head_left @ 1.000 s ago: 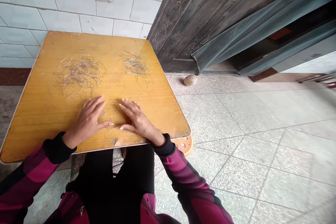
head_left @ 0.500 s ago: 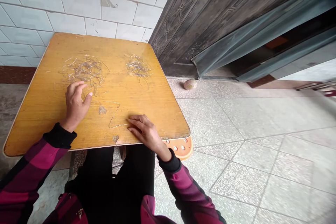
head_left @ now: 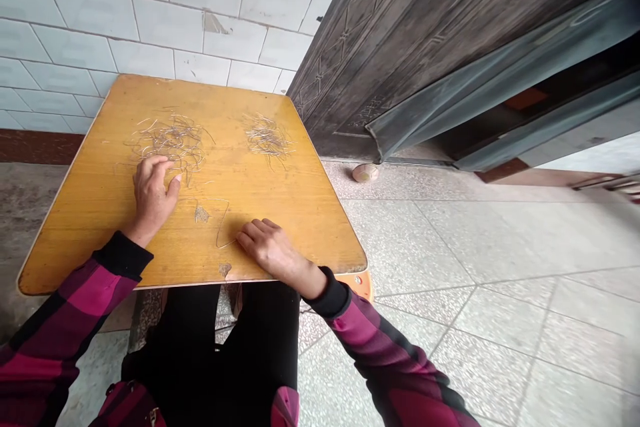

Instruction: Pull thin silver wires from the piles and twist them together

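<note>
A single thin bent wire (head_left: 223, 217) lies on the wooden table top (head_left: 300, 227), and one end of it runs under the fingertips of my right hand (head_left: 273, 250). That hand is closed at the near edge, its fingers curled down on the wire; the thumb is hidden. My left hand (head_left: 155, 199) rests at the near side of a loose tangle of wires (head_left: 173, 137), thumb and fingers apart, with nothing seen between them. A smaller, tighter heap of wires (head_left: 267, 137) sits at the far right of the table.
A white tiled wall (head_left: 210, 27) stands behind the table, with a dark carved door (head_left: 345, 67) to the right. A pale round object (head_left: 366, 173) lies on the floor beside the doorway. Part of an orange stool (head_left: 363, 283) shows under the table's right corner.
My right hand has curled its fingers down and closed on the wire's end, shifting slightly left. The left hand keeps its place by the tangle, while the whole view has tilted a little.
</note>
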Motion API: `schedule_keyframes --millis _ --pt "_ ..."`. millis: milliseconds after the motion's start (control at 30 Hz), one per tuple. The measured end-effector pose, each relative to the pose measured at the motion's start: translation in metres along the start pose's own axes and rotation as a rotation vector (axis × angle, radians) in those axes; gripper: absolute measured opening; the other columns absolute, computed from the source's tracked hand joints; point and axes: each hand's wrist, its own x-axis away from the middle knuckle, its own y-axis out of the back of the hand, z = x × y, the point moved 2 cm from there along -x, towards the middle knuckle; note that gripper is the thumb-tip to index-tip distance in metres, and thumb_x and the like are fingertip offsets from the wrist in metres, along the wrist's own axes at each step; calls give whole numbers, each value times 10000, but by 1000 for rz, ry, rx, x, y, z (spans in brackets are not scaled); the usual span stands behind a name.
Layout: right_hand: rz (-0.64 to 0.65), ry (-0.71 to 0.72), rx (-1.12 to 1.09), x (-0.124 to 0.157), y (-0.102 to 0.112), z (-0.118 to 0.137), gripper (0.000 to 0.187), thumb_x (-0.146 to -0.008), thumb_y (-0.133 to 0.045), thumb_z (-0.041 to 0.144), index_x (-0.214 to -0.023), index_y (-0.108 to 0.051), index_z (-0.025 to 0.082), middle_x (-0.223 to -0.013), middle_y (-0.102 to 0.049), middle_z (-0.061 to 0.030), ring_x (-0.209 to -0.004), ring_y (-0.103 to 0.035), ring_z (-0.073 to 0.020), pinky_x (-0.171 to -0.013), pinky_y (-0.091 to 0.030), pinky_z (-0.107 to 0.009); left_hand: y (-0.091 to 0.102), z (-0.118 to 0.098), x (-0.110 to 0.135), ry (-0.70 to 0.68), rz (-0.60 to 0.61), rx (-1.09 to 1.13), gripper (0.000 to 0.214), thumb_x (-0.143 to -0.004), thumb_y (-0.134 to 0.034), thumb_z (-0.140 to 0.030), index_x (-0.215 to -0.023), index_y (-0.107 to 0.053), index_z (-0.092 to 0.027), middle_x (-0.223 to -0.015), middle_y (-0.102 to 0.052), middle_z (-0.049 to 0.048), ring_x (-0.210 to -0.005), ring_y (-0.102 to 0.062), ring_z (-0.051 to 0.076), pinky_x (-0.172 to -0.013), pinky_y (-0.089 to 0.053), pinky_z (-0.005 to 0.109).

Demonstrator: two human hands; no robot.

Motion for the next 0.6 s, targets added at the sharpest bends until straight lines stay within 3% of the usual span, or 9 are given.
schedule_keyframes --millis 167,367,600 --pt "91 90 91 -5 5 -9 234 -976 -441 103 -810 -601 145 -765 -577 -61 -689 -464 -170 -611 -284 -330 1 -3 0 -28 -3 22 192 -822 -566 -176 -1010 -593 -200 -1136 -564 86 -1122 -550 257 -1011 -435 449" --pt "191 191 97 -15 16 2 241 -950 -431 63 -793 -597 137 -748 -591 -68 -653 -472 -167 -586 -270 -340 6 2 -5 -9 -13 10 174 -807 -570 -171 -975 -606 -202 -1127 -571 80 -1108 -559 250 -1002 -444 437" --pt "208 138 81 -21 12 -14 221 -937 -457 70 -816 -629 138 -776 -621 -93 -672 -501 -183 -559 -287 -341 9 -3 -8 -50 -3 9 167 -808 -570 -182 -967 -612 -211 -1126 -577 86 -1105 -563 265 -992 -455 461"
